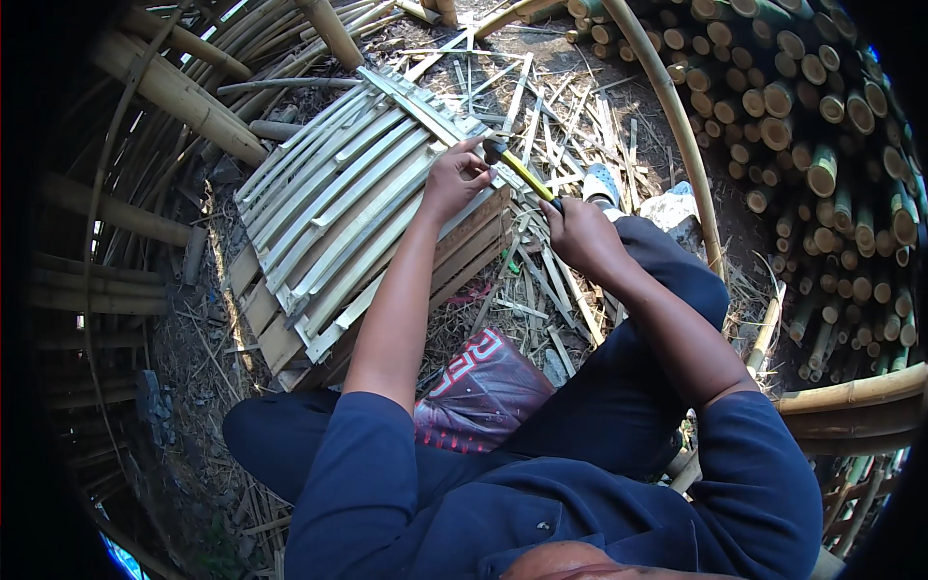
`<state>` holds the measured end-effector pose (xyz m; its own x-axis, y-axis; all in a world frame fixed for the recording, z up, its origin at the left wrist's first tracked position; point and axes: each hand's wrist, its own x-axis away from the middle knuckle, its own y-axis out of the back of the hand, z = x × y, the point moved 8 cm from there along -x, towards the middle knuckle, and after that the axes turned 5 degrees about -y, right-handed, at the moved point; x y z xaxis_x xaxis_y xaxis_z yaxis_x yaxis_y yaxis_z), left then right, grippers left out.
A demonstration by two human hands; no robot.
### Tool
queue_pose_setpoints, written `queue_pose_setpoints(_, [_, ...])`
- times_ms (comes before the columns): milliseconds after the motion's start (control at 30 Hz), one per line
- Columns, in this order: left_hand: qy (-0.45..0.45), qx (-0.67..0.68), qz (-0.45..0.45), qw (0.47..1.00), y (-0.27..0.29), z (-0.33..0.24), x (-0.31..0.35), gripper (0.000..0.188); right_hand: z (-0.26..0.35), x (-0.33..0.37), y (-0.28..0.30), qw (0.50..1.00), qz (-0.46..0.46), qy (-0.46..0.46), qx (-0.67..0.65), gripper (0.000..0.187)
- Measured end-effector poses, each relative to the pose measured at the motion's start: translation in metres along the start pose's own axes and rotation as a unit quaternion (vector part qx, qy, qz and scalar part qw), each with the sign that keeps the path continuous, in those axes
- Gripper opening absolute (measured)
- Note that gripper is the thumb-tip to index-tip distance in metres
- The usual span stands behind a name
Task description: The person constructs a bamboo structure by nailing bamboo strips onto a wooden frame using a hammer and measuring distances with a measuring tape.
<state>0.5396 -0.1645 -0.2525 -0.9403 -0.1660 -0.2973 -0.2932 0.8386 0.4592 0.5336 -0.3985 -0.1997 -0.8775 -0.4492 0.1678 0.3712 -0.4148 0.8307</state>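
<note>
My right hand (583, 235) grips a hammer (528, 174) by the dark end of its yellow handle. The hammer's dark head is over the far right corner of a panel of pale bamboo slats (360, 193), right beside my left fingertips. My left hand (458, 181) is at that corner, thumb and fingers pinched together; whatever they hold is too small to make out. Crosswise over the slats' far ends lies a flat strip (411, 104). Under the panel stands a low stack of wooden boards (469, 253).
Split bamboo offcuts (570, 126) litter the ground beyond and right of the panel. Cut bamboo poles (773, 97) are piled at the far right, behind a curved pole (677, 126). Thick bamboo posts (184, 97) stand at left. A printed dark cloth or bag (483, 391) lies between my legs.
</note>
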Motion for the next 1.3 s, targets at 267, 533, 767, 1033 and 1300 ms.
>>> queue_pose_setpoints(267, [-0.035, -0.024, -0.006, 0.999, 0.004, -0.004, 0.000, 0.022, 0.003, -0.001, 0.001, 1.000, 0.024, -0.018, 0.006, 0.047])
queue_pose_setpoints(533, [-0.022, -0.004, -0.010, 1.000, 0.002, 0.003, -0.001, 0.020, 0.007, 0.000, 0.011, 0.999, 0.020, -0.019, -0.021, 0.046])
queue_pose_setpoints(767, [-0.028, 0.020, -0.002, 0.999, 0.001, 0.005, -0.003, 0.022, 0.002, -0.004, 0.009, 1.000, -0.003, -0.005, -0.013, 0.045])
queue_pose_setpoints(1033, [-0.005, 0.046, 0.017, 0.999, -0.007, 0.012, -0.003, 0.017, 0.001, -0.002, 0.002, 1.000, -0.005, 0.009, -0.009, 0.049])
queue_pose_setpoints(1300, [0.003, 0.032, 0.003, 0.999, -0.005, 0.003, -0.001, 0.021, -0.001, 0.001, -0.004, 1.000, 0.006, 0.005, 0.029, 0.044])
